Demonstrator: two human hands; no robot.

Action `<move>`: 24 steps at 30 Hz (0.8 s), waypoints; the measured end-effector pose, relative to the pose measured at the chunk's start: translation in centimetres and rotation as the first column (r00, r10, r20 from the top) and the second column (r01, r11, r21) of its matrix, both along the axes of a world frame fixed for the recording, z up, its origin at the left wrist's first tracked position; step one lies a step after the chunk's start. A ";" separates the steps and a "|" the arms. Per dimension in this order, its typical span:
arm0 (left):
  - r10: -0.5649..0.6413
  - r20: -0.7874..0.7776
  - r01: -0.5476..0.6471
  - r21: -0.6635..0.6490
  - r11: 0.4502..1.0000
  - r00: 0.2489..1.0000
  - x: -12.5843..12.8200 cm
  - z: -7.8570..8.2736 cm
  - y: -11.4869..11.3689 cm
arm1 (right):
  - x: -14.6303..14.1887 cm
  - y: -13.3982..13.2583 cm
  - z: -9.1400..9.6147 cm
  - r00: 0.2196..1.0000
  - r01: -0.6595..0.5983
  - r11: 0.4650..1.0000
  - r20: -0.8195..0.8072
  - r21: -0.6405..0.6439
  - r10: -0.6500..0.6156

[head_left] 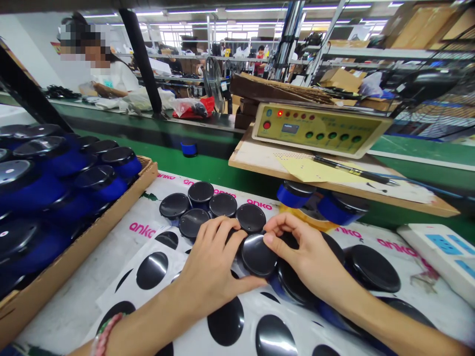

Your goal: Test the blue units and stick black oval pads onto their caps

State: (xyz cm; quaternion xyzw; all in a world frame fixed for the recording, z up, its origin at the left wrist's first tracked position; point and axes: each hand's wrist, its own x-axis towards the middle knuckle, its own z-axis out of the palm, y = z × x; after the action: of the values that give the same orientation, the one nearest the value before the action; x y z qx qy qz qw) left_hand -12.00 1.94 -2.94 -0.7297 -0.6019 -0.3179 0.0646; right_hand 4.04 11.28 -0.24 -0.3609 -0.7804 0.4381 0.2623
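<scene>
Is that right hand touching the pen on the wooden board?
Apart: the head view shows the pen on the wooden board and the right hand nearer the camera, the board's front edge visible between them.

Pink "anko" lettering [142, 229] repeats across the white sheet [116, 253]. The control box [319, 148] bears a Bluetooth sign [269, 113] at its upper left; its other lettering, including that on the small display [290, 128], is too blurred to read.

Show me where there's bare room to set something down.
Free: the printed covering between the cardboard box and the sheet of black discs; the green tabletop around the lone blue canister. Crowded: around the hands, among black-topped pieces, and inside the box, packed with canisters.
</scene>
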 end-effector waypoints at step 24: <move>0.015 0.001 -0.015 -0.023 1.000 1.000 0.1 0.1 0.0 | -0.2 -1.2 -0.4 0.957 -0.220 0.704 0.291 0.675 0.020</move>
State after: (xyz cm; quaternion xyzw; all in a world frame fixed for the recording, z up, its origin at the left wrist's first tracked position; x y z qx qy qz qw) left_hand -11.94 1.96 -2.81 -0.7257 -0.6110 -0.3109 0.0585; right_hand 3.80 10.05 -0.66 -0.2367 -0.9374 0.0740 0.2446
